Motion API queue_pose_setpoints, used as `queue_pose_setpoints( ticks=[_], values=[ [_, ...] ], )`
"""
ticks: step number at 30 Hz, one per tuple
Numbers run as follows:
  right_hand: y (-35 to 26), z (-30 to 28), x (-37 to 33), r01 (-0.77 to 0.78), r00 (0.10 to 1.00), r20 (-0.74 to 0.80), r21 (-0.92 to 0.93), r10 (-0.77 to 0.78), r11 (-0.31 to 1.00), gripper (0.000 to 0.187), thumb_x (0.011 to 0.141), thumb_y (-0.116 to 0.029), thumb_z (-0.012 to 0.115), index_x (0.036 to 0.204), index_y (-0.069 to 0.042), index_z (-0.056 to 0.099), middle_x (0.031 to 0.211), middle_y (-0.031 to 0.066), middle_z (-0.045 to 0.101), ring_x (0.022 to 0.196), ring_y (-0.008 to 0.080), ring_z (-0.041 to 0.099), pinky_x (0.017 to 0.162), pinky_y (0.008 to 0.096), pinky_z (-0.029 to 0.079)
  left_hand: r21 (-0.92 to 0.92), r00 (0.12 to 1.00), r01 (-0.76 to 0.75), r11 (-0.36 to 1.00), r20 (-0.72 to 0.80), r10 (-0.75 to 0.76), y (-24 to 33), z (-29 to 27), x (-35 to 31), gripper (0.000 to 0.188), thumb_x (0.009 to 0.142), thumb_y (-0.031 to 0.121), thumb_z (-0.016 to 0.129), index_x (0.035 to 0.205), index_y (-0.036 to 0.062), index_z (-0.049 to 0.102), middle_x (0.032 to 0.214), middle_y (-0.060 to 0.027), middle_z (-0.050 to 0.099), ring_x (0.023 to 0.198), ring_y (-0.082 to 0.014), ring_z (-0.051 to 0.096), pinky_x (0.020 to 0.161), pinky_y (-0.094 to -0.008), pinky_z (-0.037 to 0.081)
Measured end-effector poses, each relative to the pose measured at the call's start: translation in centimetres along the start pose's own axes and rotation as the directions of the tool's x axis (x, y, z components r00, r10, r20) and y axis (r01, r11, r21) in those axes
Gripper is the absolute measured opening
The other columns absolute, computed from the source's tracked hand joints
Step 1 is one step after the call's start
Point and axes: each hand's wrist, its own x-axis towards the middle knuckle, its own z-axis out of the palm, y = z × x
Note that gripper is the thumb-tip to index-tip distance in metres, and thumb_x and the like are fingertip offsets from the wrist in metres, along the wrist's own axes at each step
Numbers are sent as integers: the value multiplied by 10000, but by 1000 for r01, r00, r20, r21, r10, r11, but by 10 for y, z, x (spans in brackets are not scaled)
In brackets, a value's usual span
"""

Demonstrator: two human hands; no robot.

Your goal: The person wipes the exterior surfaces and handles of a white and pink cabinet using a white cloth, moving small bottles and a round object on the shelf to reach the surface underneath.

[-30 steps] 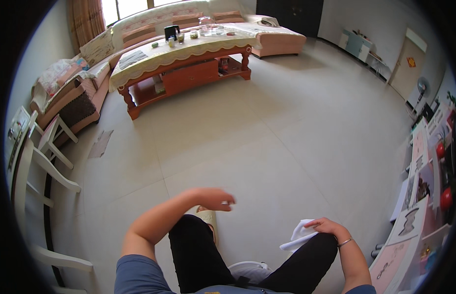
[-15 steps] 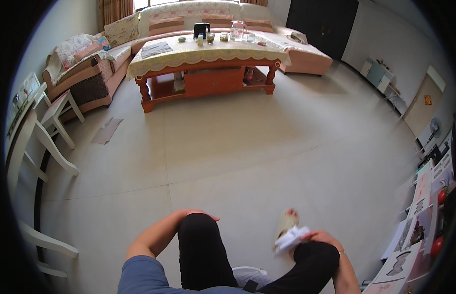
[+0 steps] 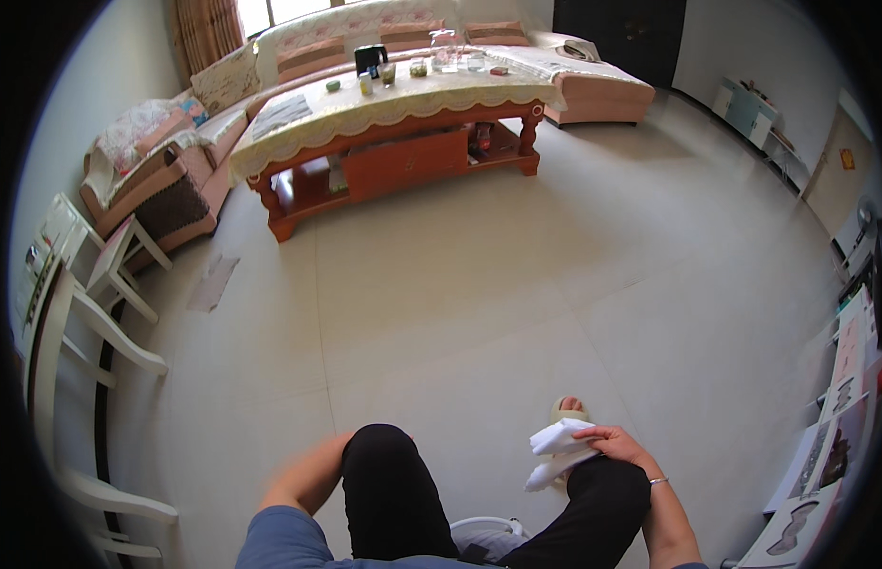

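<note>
A white cloth, soft and folded so that it hangs in two lobes, is held in my right hand. The fingers pinch it at its right end, just in front of my right knee. Below the cloth, my right foot in a pale slipper rests on the floor. My left forearm reaches to my black-trousered left knee. That knee hides nearly all of my left hand, so its fingers cannot be made out.
Ahead stands a reddish wooden coffee table with a scalloped cloth, a black kettle and a glass jug. A sofa wraps behind it. White chairs line the left, and a grey sheet lies on the floor. A low cabinet runs along the right.
The white cloth now hangs in two parts rather than bunched up. My right hand has shifted slightly, and my left hand has slipped further behind the knee. The view has tilted and turned.
</note>
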Motion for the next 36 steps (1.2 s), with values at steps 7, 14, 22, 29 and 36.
queue_pose_setpoints(
  ticks=[7, 14, 22, 29, 36],
  values=[
    [-50, -22, 54, 113, 988, 89, 150, -127, 982, 368, 763, 72, 424, 1043, -42, 634, 1049, 46, 595, 982, 137, 534, 881, 260, 402, -226, 977, -119, 967, -201, 73, 33, -9, -37, 469, 902, 391, 421, 994, -28, 611, 988, -130, 630, 957, -248, 580, 896, -361, 408],
    [-76, -33, 117, -98, 933, 359, 181, 26, 979, 368, 735, 62, 461, 1051, -27, 625, 956, 45, 604, 826, 120, 560, 785, 257, 450, 278, 782, -593, 756, -21, 622, 111, 35, -71, 485, 920, 354, 391, 883, -61, 639, 923, -171, 639, 941, -269, 586, 932, -370, 388],
    [-82, -55, 189, -576, 794, 384, 224, 471, 786, 326, 763, 63, 515, 1068, -11, 600, 944, 95, 612, 791, 161, 597, 738, 285, 495, 59, 722, -687, 724, -63, 689, 133, 19, -77, 445, 914, 303, 420, 793, -61, 644, 871, -187, 640, 891, -276, 605, 876, -351, 434],
    [-177, -61, 214, -293, 908, 349, 138, 230, 946, 335, 788, 70, 437, 1073, 2, 599, 999, 70, 601, 872, 137, 581, 817, 262, 461, -141, 886, -454, 880, -179, 429, 191, -42, -35, 395, 872, 372, 491, 954, -1, 591, 838, -138, 643, 787, -249, 624, 754, -351, 485],
    [-182, -86, 305, -46, 954, 297, 38, 33, 998, 349, 772, 65, 447, 1065, -20, 617, 1087, 53, 577, 980, 128, 537, 896, 261, 403, -222, 932, -361, 906, -62, 357, 236, -79, -12, 504, 857, 403, 514, 1171, 10, 475, 898, -129, 636, 788, -241, 616, 738, -348, 480]
  ],
)
